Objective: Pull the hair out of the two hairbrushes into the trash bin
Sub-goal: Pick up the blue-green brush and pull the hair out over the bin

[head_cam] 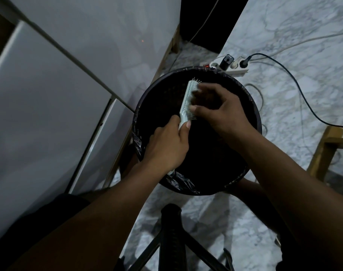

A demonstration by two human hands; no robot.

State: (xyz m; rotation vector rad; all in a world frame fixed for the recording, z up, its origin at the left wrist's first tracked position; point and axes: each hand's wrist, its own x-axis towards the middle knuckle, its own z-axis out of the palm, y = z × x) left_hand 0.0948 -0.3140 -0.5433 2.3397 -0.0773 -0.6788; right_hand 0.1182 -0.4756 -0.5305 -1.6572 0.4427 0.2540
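A pale green hairbrush (188,98) is held on edge over the round black trash bin (145,106), bristles facing right. My left hand (167,145) is closed around its handle. My right hand (223,112) is at the bristles, fingers pinched into a dark clump of hair (199,95) on the brush. The bin has a black liner bag and its inside is too dark to read. Only one hairbrush is in view.
A white cabinet (49,94) stands at the left, close to the bin. A power strip (233,65) with plugs and cables lies on the marble floor behind the bin. A wooden frame leg (323,153) is at the right. A black stool base (172,237) is below me.
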